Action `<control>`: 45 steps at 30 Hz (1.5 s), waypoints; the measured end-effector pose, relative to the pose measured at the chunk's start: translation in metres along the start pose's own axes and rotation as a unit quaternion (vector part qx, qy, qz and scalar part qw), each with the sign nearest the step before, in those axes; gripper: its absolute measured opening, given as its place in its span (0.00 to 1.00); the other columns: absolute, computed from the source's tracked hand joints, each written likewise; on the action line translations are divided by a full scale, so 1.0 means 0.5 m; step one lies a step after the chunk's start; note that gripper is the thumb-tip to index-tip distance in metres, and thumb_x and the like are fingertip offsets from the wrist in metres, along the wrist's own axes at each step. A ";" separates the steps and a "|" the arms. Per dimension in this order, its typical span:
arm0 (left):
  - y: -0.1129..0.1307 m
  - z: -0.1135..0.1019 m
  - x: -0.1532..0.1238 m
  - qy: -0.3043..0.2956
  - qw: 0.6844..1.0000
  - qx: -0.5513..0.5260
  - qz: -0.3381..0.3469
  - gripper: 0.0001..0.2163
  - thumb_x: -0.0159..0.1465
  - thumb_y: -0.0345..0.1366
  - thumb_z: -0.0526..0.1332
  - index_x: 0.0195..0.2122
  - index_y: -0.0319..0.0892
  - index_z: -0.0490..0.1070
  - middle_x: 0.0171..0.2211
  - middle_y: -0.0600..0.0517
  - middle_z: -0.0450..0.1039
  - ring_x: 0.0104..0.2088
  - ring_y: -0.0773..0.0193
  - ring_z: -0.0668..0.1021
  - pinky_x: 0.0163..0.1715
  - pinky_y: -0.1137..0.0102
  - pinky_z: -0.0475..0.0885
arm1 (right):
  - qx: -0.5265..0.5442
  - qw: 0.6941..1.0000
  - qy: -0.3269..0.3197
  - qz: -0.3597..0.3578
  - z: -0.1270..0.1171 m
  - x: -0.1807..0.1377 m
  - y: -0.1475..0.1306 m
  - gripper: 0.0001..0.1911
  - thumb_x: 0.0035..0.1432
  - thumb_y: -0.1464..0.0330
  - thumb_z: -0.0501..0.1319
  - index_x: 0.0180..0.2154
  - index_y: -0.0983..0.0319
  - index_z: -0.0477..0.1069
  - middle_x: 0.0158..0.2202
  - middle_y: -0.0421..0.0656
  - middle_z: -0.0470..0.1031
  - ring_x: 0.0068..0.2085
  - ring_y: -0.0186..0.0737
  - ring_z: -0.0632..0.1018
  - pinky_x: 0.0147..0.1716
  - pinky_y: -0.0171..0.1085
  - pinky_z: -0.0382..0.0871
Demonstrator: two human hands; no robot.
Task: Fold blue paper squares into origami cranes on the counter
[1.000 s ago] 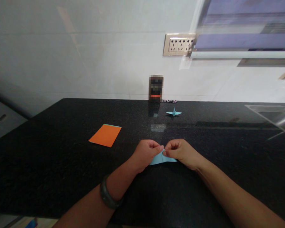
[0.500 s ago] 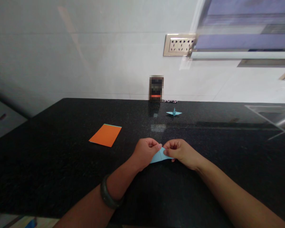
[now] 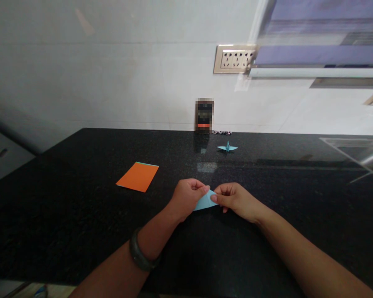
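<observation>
A piece of light blue origami paper (image 3: 204,202), folded and creased, is held between my two hands above the dark counter. My left hand (image 3: 188,198) pinches its upper left side, with the thumb on top. At the right end my right hand (image 3: 236,199) grips it between thumb and fingers. The far edges of the paper are covered by my fingers. Beyond the hands stands a small folded blue paper crane (image 3: 227,147) with spread wings. To the left lies orange square paper (image 3: 138,177), a green edge showing behind it.
The black speckled counter (image 3: 81,223) runs back to a pale wall. Against the wall stands a small dark, blurred-out object (image 3: 204,116) beside a beaded string (image 3: 223,133). A sink edge (image 3: 345,155) is at the right, and a socket panel (image 3: 234,59) is above.
Both hands and the blue paper have shifted slightly left. My right hand's thumb has moved left along the paper. The crane and orange paper stay put.
</observation>
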State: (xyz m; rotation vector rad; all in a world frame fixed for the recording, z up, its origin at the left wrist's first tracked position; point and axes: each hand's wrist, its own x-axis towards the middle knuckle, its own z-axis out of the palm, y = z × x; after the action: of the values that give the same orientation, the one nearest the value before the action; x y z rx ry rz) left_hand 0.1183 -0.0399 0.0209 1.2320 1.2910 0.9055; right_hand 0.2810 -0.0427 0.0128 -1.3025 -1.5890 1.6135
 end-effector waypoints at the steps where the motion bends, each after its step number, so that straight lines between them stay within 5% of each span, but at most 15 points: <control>1: 0.001 0.000 0.000 0.000 1.000 0.002 0.000 0.08 0.49 0.37 0.62 0.22 0.36 0.70 0.18 0.54 0.67 0.19 0.71 0.66 0.20 0.74 0.59 | 0.000 1.000 -0.002 0.000 0.000 0.000 0.000 0.14 0.46 0.60 0.62 0.24 0.66 0.68 0.18 0.35 0.62 0.20 0.26 0.63 0.18 0.28 0.60; 16: -0.001 -0.004 0.001 -0.028 1.000 0.006 0.011 0.07 0.50 0.37 0.61 0.22 0.37 0.69 0.17 0.56 0.66 0.18 0.72 0.64 0.19 0.75 0.57 | -0.001 1.000 -0.004 0.002 0.006 -0.001 -0.004 0.14 0.46 0.60 0.62 0.22 0.65 0.65 0.18 0.34 0.60 0.20 0.26 0.62 0.19 0.28 0.59; 23: -0.013 -0.002 0.002 -0.037 0.998 0.015 0.051 0.07 0.51 0.36 0.60 0.21 0.38 0.69 0.17 0.56 0.66 0.18 0.72 0.65 0.19 0.75 0.58 | -0.033 0.997 0.041 -0.059 0.019 0.003 -0.005 0.14 0.52 0.59 0.56 0.24 0.63 0.65 0.18 0.34 0.59 0.20 0.27 0.60 0.18 0.29 0.54; 33: -0.001 -0.019 0.013 0.056 0.997 -0.032 0.041 0.09 0.49 0.38 0.62 0.22 0.37 0.69 0.16 0.56 0.65 0.17 0.73 0.63 0.18 0.75 0.55 | -0.114 0.991 0.049 -0.055 -0.040 -0.002 0.000 0.09 0.50 0.65 0.57 0.25 0.65 0.69 0.19 0.37 0.64 0.21 0.29 0.65 0.20 0.30 0.60; 36: -0.003 -0.022 0.017 0.089 0.994 -0.042 0.045 0.10 0.49 0.40 0.62 0.22 0.37 0.68 0.15 0.57 0.64 0.17 0.73 0.63 0.17 0.75 0.54 | -0.083 0.989 0.109 -0.049 -0.055 -0.005 -0.006 0.09 0.48 0.64 0.59 0.24 0.64 0.68 0.21 0.38 0.66 0.22 0.29 0.66 0.20 0.30 0.62; 40: -0.005 -0.012 0.009 0.042 0.997 -0.042 0.049 0.09 0.49 0.40 0.62 0.22 0.37 0.69 0.16 0.56 0.66 0.18 0.72 0.65 0.18 0.75 0.56 | -0.017 0.990 0.118 -0.078 -0.025 -0.005 -0.012 0.15 0.48 0.58 0.60 0.30 0.64 0.68 0.24 0.39 0.67 0.23 0.30 0.67 0.20 0.29 0.62; 45: -0.006 0.001 -0.001 0.002 0.997 -0.026 0.073 0.07 0.49 0.37 0.63 0.22 0.38 0.71 0.18 0.55 0.69 0.20 0.70 0.68 0.20 0.75 0.61 | -0.032 0.995 0.079 -0.047 0.031 0.005 -0.004 0.15 0.43 0.60 0.65 0.20 0.64 0.64 0.16 0.35 0.62 0.18 0.27 0.63 0.17 0.28 0.57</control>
State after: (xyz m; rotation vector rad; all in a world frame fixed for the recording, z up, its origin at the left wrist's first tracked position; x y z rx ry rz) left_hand 0.1181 -0.0410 0.0177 1.2973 1.1850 1.0410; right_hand 0.2660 -0.0471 0.0119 -1.3324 -1.5911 1.3784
